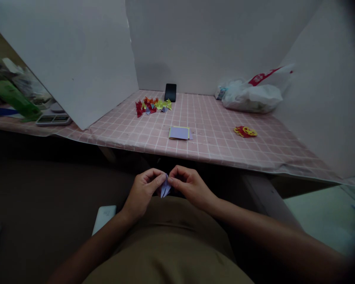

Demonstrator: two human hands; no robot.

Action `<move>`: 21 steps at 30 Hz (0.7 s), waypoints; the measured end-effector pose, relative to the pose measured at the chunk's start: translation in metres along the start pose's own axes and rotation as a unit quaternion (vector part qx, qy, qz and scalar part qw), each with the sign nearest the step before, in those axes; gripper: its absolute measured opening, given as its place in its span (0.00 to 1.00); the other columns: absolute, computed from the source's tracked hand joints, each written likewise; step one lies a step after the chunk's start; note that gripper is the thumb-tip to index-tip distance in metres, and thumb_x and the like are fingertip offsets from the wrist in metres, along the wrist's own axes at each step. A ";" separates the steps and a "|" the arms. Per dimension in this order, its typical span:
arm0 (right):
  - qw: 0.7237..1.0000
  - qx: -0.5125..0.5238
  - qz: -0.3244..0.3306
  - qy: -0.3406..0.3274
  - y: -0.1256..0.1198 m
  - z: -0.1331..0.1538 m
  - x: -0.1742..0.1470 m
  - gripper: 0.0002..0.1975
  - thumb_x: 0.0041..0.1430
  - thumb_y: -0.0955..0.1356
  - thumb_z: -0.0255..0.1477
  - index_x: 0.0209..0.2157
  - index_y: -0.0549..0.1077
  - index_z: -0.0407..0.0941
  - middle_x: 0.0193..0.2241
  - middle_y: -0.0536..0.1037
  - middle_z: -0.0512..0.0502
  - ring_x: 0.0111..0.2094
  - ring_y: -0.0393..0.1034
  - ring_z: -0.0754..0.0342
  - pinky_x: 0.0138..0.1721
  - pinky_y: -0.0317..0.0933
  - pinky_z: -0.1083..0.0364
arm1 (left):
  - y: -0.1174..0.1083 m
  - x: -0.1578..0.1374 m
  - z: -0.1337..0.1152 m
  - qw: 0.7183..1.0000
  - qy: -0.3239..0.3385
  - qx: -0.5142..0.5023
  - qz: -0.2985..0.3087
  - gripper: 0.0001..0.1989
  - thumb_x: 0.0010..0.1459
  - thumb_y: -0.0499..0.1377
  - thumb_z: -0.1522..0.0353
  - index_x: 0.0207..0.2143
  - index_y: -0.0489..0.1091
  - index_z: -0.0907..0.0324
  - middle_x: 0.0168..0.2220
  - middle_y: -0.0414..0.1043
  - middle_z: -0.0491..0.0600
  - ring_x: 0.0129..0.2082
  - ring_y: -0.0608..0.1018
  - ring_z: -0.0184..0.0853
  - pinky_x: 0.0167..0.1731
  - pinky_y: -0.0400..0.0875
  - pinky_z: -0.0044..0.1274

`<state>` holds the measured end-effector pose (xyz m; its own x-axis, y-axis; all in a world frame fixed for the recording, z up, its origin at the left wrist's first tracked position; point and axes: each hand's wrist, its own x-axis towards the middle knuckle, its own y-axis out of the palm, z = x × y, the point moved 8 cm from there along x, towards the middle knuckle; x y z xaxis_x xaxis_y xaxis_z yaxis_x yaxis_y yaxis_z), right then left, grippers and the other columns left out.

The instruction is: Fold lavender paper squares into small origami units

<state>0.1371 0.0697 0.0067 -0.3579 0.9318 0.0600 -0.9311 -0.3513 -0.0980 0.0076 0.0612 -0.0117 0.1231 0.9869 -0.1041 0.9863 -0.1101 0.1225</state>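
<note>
Between my two hands is a small folded piece of lavender origami paper (pixel 165 188), held over my lap just below the table's front edge. Its lower end narrows to points with a slit between them. My left hand (pixel 146 187) pinches its upper left side with thumb and fingers. From the other side, my right hand (pixel 191 184) pinches the top right of the same paper. Fingertips hide part of the folds. On the table ahead lies a stack of square paper (pixel 179 133), lavender on top with yellow edges showing.
Several folded paper pieces (pixel 149 106) in red, orange, yellow and lavender lie near a black phone (pixel 170 92). Red and yellow cut-outs (pixel 245 131) and a white plastic bag (pixel 251 96) are at right. White panels (pixel 77 51) surround the checked tablecloth (pixel 213 138). A white device (pixel 105 217) lies left.
</note>
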 end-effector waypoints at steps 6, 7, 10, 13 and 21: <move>1.000 0.003 0.005 -0.007 0.000 0.000 0.000 0.09 0.58 0.69 0.32 0.27 0.70 0.43 0.25 0.69 0.52 0.27 0.61 0.58 0.30 0.57 0.57 | 0.004 0.001 0.010 0.997 -0.035 -0.071 0.010 0.10 0.55 0.64 0.64 0.27 0.74 0.61 0.22 0.69 0.44 0.22 0.66 0.26 0.24 0.60 0.20; 1.000 0.003 0.006 -0.009 0.000 0.000 0.000 0.09 0.58 0.69 0.32 0.27 0.70 0.43 0.25 0.69 0.53 0.27 0.61 0.58 0.30 0.57 0.57 | 0.004 0.001 0.011 0.996 -0.039 -0.077 0.011 0.10 0.55 0.64 0.64 0.27 0.74 0.62 0.22 0.69 0.44 0.22 0.66 0.26 0.24 0.60 0.20; 1.000 0.007 0.011 -0.009 0.001 -0.001 0.000 0.09 0.58 0.69 0.32 0.27 0.70 0.43 0.25 0.70 0.52 0.27 0.62 0.58 0.29 0.57 0.57 | 0.004 0.001 0.014 0.995 -0.050 -0.085 0.010 0.10 0.54 0.65 0.64 0.26 0.74 0.62 0.22 0.68 0.44 0.22 0.66 0.26 0.23 0.60 0.20; 1.000 0.008 0.012 -0.007 0.001 -0.002 0.000 0.08 0.58 0.69 0.32 0.28 0.70 0.43 0.25 0.70 0.52 0.27 0.62 0.58 0.29 0.58 0.57 | 0.004 0.001 0.013 0.995 -0.051 -0.082 0.010 0.10 0.54 0.65 0.64 0.26 0.73 0.61 0.22 0.67 0.43 0.21 0.65 0.26 0.23 0.59 0.20; 1.000 0.002 0.010 -0.008 0.002 -0.001 0.000 0.08 0.58 0.69 0.31 0.28 0.70 0.44 0.25 0.69 0.52 0.27 0.62 0.58 0.29 0.57 0.57 | 0.003 0.001 0.005 0.999 -0.024 -0.042 0.000 0.10 0.53 0.64 0.64 0.25 0.73 0.61 0.22 0.68 0.43 0.21 0.66 0.27 0.23 0.60 0.20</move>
<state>0.1355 0.0690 0.0058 -0.3783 0.9228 0.0732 -0.9237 -0.3711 -0.0953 0.0117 0.0617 -0.0166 0.1298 0.9798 -0.1519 0.9738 -0.0971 0.2056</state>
